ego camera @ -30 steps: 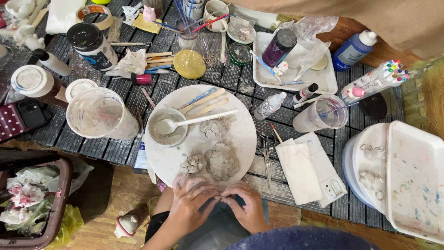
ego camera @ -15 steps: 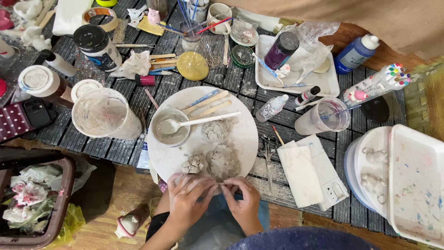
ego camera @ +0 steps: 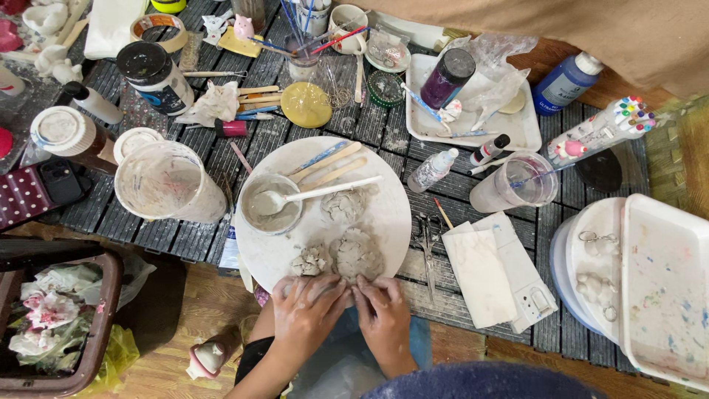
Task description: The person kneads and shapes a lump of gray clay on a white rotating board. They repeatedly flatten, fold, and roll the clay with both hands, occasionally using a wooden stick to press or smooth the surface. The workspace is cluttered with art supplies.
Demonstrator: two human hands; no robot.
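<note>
Head view, bottom centre: left hand (ego camera: pixel 304 312) and right hand (ego camera: pixel 382 316) pinch together on a soft, crumbly grey clay lump (ego camera: pixel 357 253) at its near edge; best held gently underneath.

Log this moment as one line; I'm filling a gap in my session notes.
left hand: pressing clay at board edge | right hand: same, fingertips meeting left | round white board: clay lumps, bowl with spoon

Upper right: blue bottle (ego camera: pixel 567 81), white cap. Upper left: black-lidded jar (ego camera: pixel 155 76), white-blue label. Centre-top: purple jar (ego camera: pixel 446 77).
</note>
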